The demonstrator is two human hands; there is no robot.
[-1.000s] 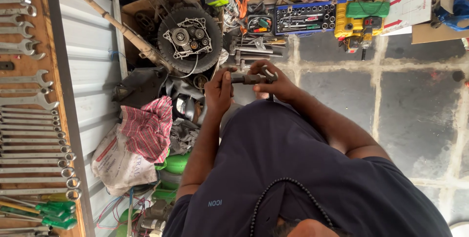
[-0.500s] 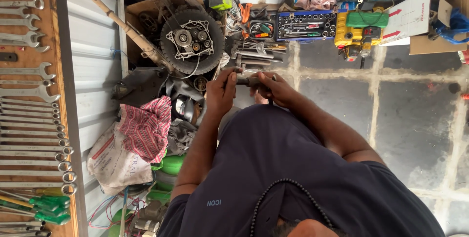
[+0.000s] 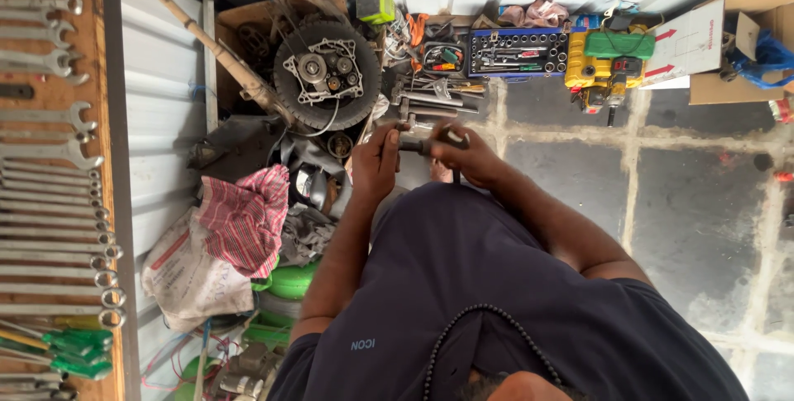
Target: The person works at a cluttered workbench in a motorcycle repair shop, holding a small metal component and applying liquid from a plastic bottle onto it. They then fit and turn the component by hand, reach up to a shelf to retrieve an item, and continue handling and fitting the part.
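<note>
Dark metal tool (image 3: 422, 143), short and bar-shaped with a black grip end, sits between your hands above your lap. Your left hand (image 3: 376, 161) clasps its grey end; your right hand (image 3: 463, 151) is closed around the black end. A round engine part (image 3: 327, 74) lies just beyond.
</note>
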